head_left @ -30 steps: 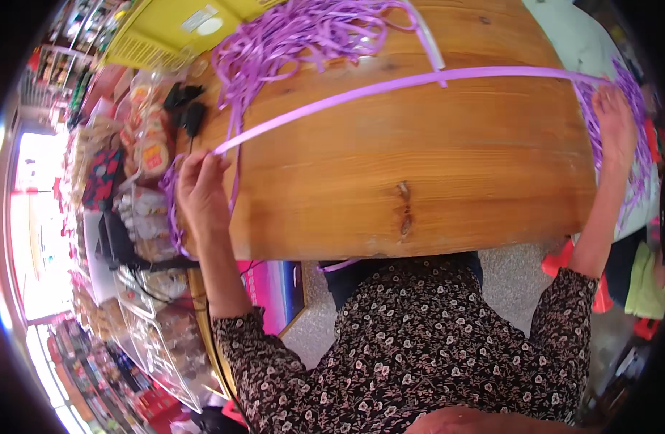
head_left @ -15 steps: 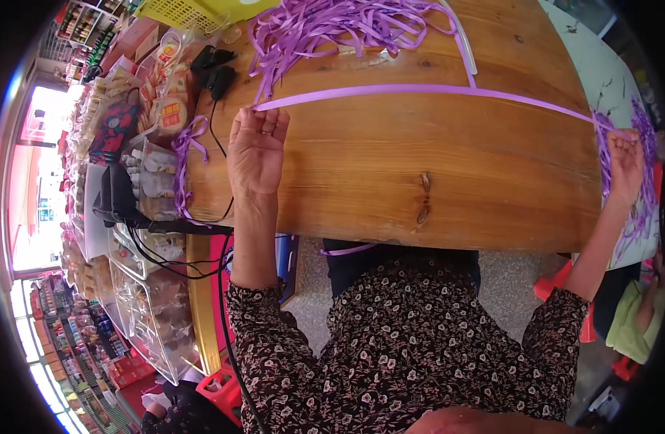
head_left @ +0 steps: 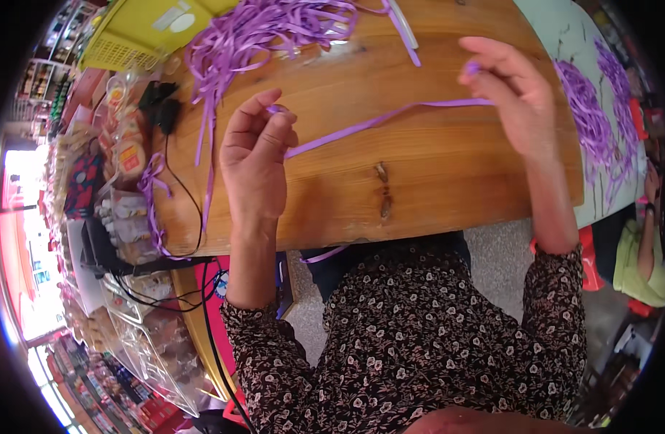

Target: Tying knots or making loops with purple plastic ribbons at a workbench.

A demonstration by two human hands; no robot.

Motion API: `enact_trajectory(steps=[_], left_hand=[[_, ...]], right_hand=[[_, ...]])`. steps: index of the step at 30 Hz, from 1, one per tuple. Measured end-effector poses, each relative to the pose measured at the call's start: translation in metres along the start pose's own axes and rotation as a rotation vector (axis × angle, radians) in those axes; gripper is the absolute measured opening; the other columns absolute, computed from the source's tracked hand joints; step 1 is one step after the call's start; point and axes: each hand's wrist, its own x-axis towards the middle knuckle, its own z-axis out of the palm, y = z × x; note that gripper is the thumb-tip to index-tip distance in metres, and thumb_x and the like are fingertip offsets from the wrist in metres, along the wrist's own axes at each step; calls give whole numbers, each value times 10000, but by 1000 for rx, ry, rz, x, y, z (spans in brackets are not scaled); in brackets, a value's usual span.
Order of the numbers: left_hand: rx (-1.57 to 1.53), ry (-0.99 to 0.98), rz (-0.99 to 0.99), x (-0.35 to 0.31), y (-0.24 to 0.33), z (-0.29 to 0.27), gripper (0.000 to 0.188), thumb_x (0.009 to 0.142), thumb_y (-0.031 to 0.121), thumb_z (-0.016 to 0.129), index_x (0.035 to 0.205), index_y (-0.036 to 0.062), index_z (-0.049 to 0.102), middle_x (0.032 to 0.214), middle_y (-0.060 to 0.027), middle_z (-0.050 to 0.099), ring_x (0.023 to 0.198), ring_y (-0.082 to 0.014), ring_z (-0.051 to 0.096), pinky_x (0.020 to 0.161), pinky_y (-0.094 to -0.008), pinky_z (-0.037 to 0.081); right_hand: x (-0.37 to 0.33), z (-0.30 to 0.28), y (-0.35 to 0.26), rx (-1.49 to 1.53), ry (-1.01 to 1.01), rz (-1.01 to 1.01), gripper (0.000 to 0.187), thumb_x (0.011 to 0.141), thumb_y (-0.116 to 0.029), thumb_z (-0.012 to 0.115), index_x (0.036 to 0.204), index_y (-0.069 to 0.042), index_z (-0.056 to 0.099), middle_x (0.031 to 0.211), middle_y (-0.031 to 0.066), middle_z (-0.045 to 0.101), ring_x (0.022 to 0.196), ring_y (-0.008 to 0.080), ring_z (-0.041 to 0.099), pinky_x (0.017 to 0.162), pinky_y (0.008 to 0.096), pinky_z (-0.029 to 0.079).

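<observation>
A purple ribbon [head_left: 379, 118] runs between my hands above the wooden table, sagging slightly in the middle. My left hand [head_left: 256, 155] is closed on one end, and a bit of purple shows between thumb and forefinger. My right hand [head_left: 517, 98] pinches the other end between thumb and fingertip, its other fingers stretched out. Beyond my left hand lies a tangled heap of purple ribbons [head_left: 267, 36], with some strands hanging toward the near edge. Near the far side of the table, a pale flat strip [head_left: 403, 25] lies beside another piece of ribbon.
A yellow basket [head_left: 133, 36] stands at the far left. Black cables and packaged goods crowd the left side. More purple ribbons [head_left: 589, 108] lie on a pale table [head_left: 564, 43] at the right, where another person in light green [head_left: 640, 267] sits.
My right hand has moved left and inward from the table's right edge, closer to my left hand. The ribbon, stretched taut before, is now shorter between them and slacker. The view has shifted.
</observation>
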Motion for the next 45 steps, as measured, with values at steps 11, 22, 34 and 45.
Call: enact_trajectory(steps=[11, 22, 34, 45], left_hand=[[-37, -135, -90, -9, -12, 43, 181, 822, -39, 622, 993, 21, 635, 875, -2, 603, 810, -64, 527, 730, -184, 418], [70, -298, 51, -10, -25, 53, 196, 884, -26, 535, 1049, 10, 634, 916, -16, 563, 749, -66, 462, 692, -187, 397], [-60, -338, -108, -13, -23, 60, 125, 853, 11, 605, 961, 22, 666, 813, -3, 563, 699, -72, 474, 638, -195, 404], [-65, -308, -117, -12, -28, 62, 62, 848, 21, 620, 896, 26, 659, 806, 8, 563, 752, -62, 493, 681, -188, 397]], right_hand=[[4, 52, -4, 231, -246, -43, 161, 845, 46, 585, 1001, 22, 618, 960, 49, 602, 894, 109, 578, 785, 211, 475], [0, 50, 3, -57, -249, -231, 306, 781, 20, 670, 1080, -23, 626, 925, 41, 586, 811, 99, 575, 701, 207, 482], [-1, 47, 7, -304, -224, -556, 266, 706, -34, 738, 965, -64, 684, 781, 22, 563, 665, 120, 549, 552, 235, 441], [2, 44, 11, -314, -230, -556, 219, 698, -29, 734, 904, -55, 666, 812, 55, 600, 680, 159, 589, 557, 258, 464]])
